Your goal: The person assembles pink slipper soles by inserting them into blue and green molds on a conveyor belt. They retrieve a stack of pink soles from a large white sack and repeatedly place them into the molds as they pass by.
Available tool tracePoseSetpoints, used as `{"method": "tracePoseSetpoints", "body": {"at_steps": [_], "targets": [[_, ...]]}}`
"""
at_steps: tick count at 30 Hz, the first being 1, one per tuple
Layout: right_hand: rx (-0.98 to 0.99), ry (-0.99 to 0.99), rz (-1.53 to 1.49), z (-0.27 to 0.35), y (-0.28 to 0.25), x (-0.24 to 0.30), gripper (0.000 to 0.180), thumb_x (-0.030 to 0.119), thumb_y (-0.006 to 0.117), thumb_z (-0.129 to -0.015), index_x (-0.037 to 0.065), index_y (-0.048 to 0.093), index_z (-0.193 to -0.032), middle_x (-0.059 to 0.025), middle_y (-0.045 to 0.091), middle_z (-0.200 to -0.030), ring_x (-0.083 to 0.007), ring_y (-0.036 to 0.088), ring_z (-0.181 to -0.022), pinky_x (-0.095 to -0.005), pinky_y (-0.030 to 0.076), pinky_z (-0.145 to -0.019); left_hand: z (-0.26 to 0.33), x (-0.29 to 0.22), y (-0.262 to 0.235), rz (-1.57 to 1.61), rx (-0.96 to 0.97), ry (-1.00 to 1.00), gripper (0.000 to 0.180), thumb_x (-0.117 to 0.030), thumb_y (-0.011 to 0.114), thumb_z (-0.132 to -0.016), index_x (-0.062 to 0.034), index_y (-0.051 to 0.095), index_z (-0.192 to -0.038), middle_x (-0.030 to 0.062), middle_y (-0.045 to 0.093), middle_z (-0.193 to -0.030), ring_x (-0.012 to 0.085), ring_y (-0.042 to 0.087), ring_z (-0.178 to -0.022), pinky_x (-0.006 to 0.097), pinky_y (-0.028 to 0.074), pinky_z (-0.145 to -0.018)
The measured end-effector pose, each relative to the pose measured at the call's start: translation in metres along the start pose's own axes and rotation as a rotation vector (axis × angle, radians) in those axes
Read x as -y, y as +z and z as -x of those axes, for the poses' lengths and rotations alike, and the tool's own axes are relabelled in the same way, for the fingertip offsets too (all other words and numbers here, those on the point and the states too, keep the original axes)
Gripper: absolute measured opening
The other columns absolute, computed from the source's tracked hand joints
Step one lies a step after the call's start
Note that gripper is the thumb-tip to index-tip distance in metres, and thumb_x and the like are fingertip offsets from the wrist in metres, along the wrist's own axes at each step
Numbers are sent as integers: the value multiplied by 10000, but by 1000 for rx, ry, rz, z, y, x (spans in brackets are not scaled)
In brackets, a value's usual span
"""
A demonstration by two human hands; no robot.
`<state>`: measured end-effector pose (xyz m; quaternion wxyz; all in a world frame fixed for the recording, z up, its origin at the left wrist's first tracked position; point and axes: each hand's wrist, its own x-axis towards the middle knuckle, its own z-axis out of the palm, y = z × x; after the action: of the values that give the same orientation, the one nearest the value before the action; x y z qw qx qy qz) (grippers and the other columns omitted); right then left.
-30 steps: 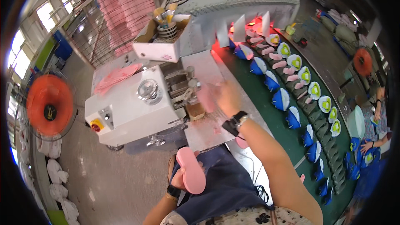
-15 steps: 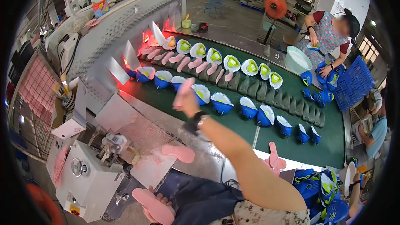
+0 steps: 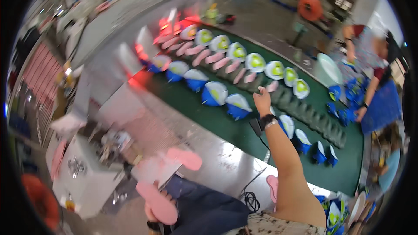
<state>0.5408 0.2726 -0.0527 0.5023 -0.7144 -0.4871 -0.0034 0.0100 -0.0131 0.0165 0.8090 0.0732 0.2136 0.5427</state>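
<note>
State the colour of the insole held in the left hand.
The insole is pink, seen best in the head view.

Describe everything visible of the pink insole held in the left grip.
The pink insole is long and flat, with rounded ends and a narrower middle; its matte surface looks like foam. It slants from upper left to lower right, beside dark blue cloth. The left grip holds it from behind, showing at both long edges. Blur hides finer detail.
</note>
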Motion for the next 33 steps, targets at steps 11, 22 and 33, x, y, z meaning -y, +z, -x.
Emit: {"method": "tracePoseSetpoints", "body": {"at_steps": [11, 22, 33], "targets": [[1189, -463, -376, 255, -84, 379, 522, 271, 635, -859, -34, 493, -1259, -205, 583, -1089, -337, 606, -933, -349, 485, -823, -1, -17, 49, -283, -287, 171, 431, -150, 580, -919, -10, 432, -1299, 110, 578, -1185, 210, 600, -1049, 355, 517, -873], [1629, 100, -646, 288, -73, 371, 541, 215, 608, -913, -37, 413, -1351, -106, 600, -1092, -128, 604, -946, -256, 499, -811, 32, -18, 14, -260, -274, 157, 388, -177, 596, -917, -22, 464, -1248, 86, 599, -1101, 180, 614, -976, 345, 530, -835], [1347, 18, -536, 302, -1, 330, 177, 158, 531, -907, -9, 591, -906, 18, 525, -692, -53, 451, -628, -248, 365, -542, 57, -27, -23, -85, -289, 178, 471, -207, 518, -945, -45, 382, -1365, 78, 574, -1189, 189, 590, -1054, 351, 511, -873]]}}
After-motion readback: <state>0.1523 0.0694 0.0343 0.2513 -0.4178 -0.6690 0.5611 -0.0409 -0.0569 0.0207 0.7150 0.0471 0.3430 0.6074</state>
